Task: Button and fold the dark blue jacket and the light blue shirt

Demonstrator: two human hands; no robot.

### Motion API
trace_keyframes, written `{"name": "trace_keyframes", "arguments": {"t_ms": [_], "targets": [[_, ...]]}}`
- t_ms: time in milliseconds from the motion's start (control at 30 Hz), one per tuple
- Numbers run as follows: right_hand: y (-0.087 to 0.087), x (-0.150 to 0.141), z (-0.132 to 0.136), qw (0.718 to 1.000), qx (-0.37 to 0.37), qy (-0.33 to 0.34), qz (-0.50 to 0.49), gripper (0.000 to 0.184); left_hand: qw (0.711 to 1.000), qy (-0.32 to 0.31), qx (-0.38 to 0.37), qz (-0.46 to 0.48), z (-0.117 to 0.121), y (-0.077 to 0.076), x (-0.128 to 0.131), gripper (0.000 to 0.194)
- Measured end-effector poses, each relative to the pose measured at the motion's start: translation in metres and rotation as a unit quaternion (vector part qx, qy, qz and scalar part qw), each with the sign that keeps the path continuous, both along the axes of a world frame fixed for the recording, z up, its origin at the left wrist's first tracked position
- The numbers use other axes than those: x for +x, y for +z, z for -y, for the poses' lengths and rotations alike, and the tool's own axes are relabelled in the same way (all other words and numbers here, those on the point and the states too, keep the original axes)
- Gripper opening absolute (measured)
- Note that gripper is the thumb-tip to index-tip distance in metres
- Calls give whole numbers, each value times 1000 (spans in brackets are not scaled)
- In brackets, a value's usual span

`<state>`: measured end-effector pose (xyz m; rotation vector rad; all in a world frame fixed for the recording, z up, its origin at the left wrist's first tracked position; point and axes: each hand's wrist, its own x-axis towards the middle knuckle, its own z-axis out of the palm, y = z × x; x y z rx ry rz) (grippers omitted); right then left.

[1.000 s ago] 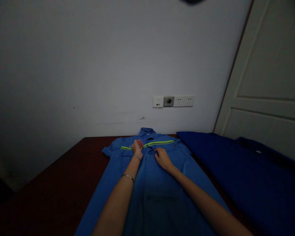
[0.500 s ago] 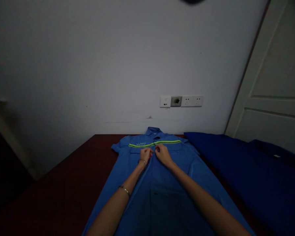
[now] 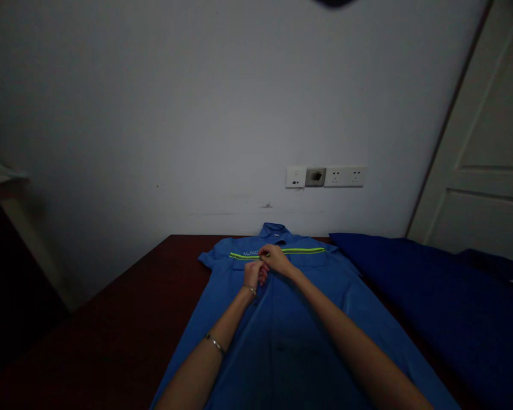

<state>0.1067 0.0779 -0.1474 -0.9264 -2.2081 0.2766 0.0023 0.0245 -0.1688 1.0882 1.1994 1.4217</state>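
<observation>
A blue work shirt (image 3: 308,296) with a yellow-green reflective stripe across the chest lies front side up, its collar toward the wall. My left hand (image 3: 255,274) is closed on the shirt's front edge just below the stripe. Touching it from above and to the right, my right hand (image 3: 276,259) pinches at the same front edge, at stripe height. Their fingers hide the exact bit of cloth, and whether a button is between them cannot be made out. Bracelets circle my left wrist and forearm.
The shirt lies on a dark red-brown table (image 3: 154,290). A darker blue folded cloth (image 3: 419,290) lies to the right. Behind is a grey wall with a row of sockets (image 3: 327,177). A pale door (image 3: 487,148) stands at the right, a dark piece of furniture (image 3: 17,267) at the left.
My right hand has moved left across the shirt front and now meets my left hand, where a small gap was before. The view has shifted slightly left.
</observation>
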Motion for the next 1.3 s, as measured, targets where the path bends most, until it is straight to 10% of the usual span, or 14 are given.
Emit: {"name": "trace_keyframes", "arguments": {"t_ms": [200, 600, 733, 933, 1133, 1300], "targets": [[-1, -26, 6, 976, 18, 82, 200, 27, 964, 162, 20, 212, -11, 28, -80, 17], [-9, -27, 2, 982, 4, 15, 187, 28, 974, 185, 7, -134, -31, -12, -91, 13], [-13, -24, -7, 991, -62, 38, 110, 28, 827, 140, 59, -541, -32, -21, -96, 32], [-15, -28, -18, 992, -121, 25, 37, 27, 721, 63, -26, -689, -30, -24, -115, 49], [-14, -35, -24, 989, -147, 10, 28, 24, 738, 44, -40, -672, -31, -16, -123, 52], [-16, -39, -28, 985, -170, -2, -15, 24, 806, 158, 69, -567, -28, -6, -129, 35]]}}
